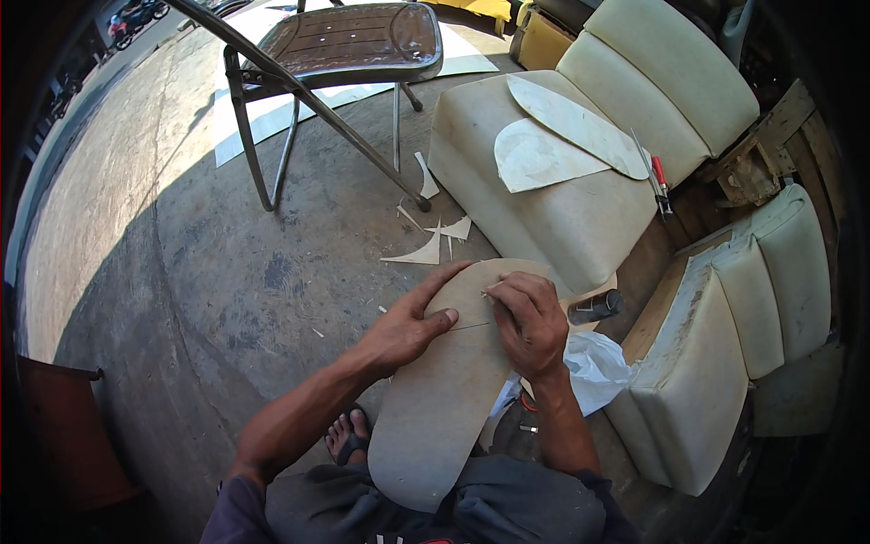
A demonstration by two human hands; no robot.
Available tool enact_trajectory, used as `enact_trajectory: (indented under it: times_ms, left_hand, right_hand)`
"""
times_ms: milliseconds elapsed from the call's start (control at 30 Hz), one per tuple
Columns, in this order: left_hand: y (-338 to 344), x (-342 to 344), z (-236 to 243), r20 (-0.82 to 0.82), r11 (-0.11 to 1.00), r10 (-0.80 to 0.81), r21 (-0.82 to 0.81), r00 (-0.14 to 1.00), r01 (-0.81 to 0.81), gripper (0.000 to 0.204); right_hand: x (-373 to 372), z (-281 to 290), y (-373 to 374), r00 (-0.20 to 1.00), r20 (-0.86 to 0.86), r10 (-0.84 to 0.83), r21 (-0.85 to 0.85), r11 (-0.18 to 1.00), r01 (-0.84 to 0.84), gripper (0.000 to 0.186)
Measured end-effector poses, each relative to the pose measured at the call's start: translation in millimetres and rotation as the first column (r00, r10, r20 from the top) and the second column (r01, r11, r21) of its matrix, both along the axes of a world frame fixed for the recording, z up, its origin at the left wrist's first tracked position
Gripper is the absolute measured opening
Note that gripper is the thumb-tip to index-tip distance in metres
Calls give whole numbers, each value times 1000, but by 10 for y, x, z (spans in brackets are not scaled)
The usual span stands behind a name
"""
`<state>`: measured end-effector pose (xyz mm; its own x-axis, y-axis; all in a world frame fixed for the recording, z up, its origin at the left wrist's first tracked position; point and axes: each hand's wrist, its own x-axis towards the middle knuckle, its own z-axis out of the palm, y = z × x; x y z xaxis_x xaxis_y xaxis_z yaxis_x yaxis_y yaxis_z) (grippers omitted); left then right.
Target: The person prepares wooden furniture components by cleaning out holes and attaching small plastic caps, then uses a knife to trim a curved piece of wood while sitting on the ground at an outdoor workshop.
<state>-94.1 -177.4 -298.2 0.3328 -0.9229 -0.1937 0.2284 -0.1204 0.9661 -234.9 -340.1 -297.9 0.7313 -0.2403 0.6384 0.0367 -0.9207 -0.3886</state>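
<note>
A long rounded tan board (435, 390) with a line across its upper part lies slanted over my lap. My left hand (412, 326) grips its left edge, thumb on the face. My right hand (530, 322) is closed near the upper right of the board, fingers bunched against its face; whatever they pinch is too small or hidden to name. Beside it are a dark cylinder (591, 310) and a white plastic bag (591, 367). Two pale cut pieces (544, 154) rest on a cream seat cushion (553, 227), with a red-handled cutting tool (657, 172) at their right.
A folding chair (335, 45) stands at upper left over a white sheet (467, 50). Pale offcuts (417, 254) lie on the concrete floor (227, 272). A second cream seat (689, 399) is at right, a rusty red metal object (68, 426) at lower left.
</note>
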Motion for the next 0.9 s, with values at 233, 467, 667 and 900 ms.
enact_trajectory:
  times_ms: [233, 467, 667, 900]
  left_hand:
    - [11, 20, 10, -73, 999, 7, 41, 997, -4, 65]
    - [24, 21, 18, -117, 998, 23, 62, 993, -16, 65]
    - [-6, 2, 31, -83, 998, 16, 55, 996, -12, 66]
    - [-12, -2, 40, -82, 999, 14, 45, 997, -10, 64]
  right_hand:
    - [-40, -83, 58, 1000, -13, 12, -9, 1000, -12, 41]
    - [-72, -90, 179, 992, -7, -125, 112, 986, 125, 32]
    - [-62, -96, 186, 975, -58, -214, 4, 977, 214, 30]
    - [-29, -58, 158, 980, -63, -189, 66, 979, 193, 26]
